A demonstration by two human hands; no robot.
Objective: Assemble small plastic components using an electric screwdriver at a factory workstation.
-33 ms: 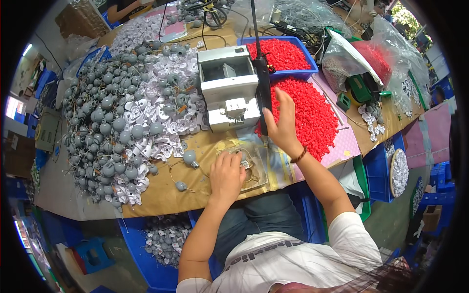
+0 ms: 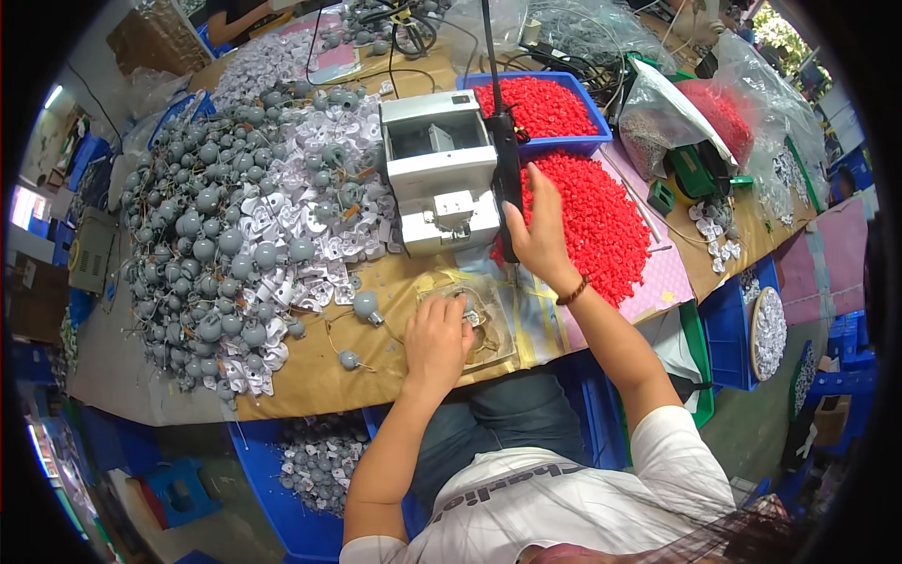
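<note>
My left hand [image 2: 438, 340] rests on the near edge of a clear, taped plate [image 2: 498, 350]. Its fingers are curled on a small grey-and-white part [image 2: 470, 310], mostly hidden by the fingertips, with a thin wire looping beside it. My right hand [image 2: 543, 235] is raised with thumb and fingers apart, holding nothing that shows. It hovers between a black upright post [image 2: 507, 179] and a heap of small red plastic pieces [image 2: 597, 226]. A white-and-grey bench machine [image 2: 442, 174] stands just beyond both hands.
Grey ball-shaped parts with wires [image 2: 202, 249] and white plastic pieces [image 2: 310, 179] cover the table's left side. Two loose grey balls [image 2: 365, 304] lie left of my left hand. A blue bin [image 2: 601, 139] of red pieces sits behind the heap. Cables and plastic bags lie farther back.
My right hand has shifted slightly, its fingers drawing a little closer together near the post. My left hand stays in nearly the same place.
</note>
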